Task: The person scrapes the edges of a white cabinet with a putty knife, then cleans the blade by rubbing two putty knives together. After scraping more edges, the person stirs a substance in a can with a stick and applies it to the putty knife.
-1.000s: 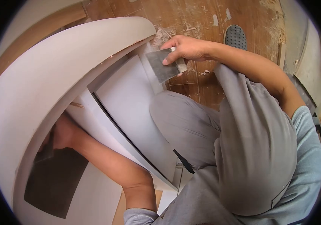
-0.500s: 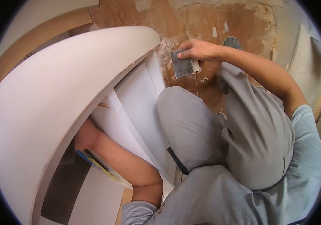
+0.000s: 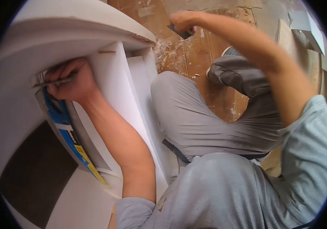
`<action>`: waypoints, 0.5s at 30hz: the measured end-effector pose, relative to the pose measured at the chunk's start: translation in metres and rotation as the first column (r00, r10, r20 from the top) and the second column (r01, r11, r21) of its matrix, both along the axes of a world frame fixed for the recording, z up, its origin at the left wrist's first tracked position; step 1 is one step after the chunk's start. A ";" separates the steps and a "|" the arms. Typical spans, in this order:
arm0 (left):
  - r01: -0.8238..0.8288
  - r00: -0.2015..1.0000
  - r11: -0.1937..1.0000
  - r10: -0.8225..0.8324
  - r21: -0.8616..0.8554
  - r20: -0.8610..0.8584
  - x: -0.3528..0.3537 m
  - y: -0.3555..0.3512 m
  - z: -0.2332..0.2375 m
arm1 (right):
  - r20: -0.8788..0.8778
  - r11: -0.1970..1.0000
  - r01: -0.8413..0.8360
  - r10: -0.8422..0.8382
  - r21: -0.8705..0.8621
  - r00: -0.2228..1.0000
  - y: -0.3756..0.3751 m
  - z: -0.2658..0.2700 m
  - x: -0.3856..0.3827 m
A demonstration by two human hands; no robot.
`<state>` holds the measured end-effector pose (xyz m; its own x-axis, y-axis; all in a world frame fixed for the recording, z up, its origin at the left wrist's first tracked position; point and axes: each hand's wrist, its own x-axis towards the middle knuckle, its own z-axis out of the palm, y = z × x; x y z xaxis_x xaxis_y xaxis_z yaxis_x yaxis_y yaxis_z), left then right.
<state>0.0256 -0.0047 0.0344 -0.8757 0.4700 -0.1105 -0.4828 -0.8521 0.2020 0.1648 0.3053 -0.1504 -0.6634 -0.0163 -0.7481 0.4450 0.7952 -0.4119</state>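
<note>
My left hand (image 3: 73, 80) reaches inside a white curved cabinet (image 3: 110, 72), fingers curled round thin, grey, metallic-looking pieces (image 3: 39, 79) whose kind I cannot make out. Just below it lies a handsaw (image 3: 60, 110) with a blue handle and a blue, white and yellow label along its blade. Out over the floor, my right hand (image 3: 184, 21) is closed on a flat, dark grey square piece (image 3: 181, 32), seen tilted and partly covered by the fingers.
The cabinet's white curved top (image 3: 75, 13) overhangs my left hand. My bent knee (image 3: 175, 95) is close to its side panel. Chips and pale stains mark the brown floor (image 3: 197, 57). Pale boards (image 3: 305, 45) lean at the right.
My view has shifted towards the cabinet's inside, so the handsaw and more of my left hand show. My right hand has moved up and left, with the grey piece now tilted.
</note>
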 end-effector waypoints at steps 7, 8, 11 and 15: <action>0.039 0.997 0.997 -0.035 -0.064 0.069 -0.016 -0.017 0.002 | 0.465 -0.477 0.583 -0.866 -0.658 -0.183 -0.131 -0.078 0.071; 0.081 0.996 0.995 -0.079 -0.051 0.027 -0.015 -0.014 0.001 | 0.708 -0.759 0.363 -0.644 -0.541 -0.290 -0.150 -0.105 0.079; 0.166 0.983 0.985 -0.170 -0.051 -0.073 -0.030 -0.019 -0.005 | 0.792 -0.865 0.189 -0.502 -0.466 -0.347 -0.194 -0.132 0.077; 0.228 0.972 0.973 -0.230 -0.034 -0.048 -0.029 -0.019 0.001 | 0.859 -0.900 0.117 -0.436 -0.421 -0.269 -0.217 -0.146 0.051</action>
